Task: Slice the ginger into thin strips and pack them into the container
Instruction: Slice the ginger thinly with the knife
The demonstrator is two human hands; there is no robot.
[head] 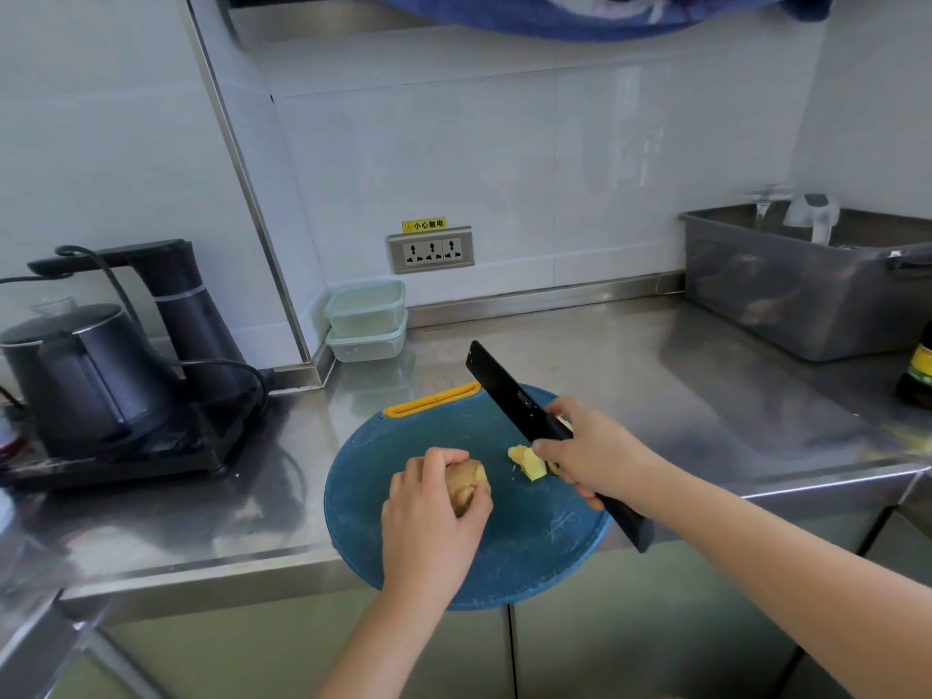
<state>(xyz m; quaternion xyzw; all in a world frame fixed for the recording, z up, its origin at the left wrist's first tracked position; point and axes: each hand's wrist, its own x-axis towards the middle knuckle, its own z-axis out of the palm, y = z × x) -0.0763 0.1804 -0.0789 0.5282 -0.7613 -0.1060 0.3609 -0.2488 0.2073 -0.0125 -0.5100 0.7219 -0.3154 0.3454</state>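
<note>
A steel desk (681,385) is running along a tiled wall (555,169). At its left a black kettle (75,380) is sitting on a black tray (151,461) beside a dark spout tower (184,305). A triple socket (430,249) is sitting in the wall under a yellow label (423,225). At right a grey tub (787,305) is holding glassware (812,216), with a dark bottle (920,375) standing near it. A blue cloth (580,17) is hanging overhead.
</note>
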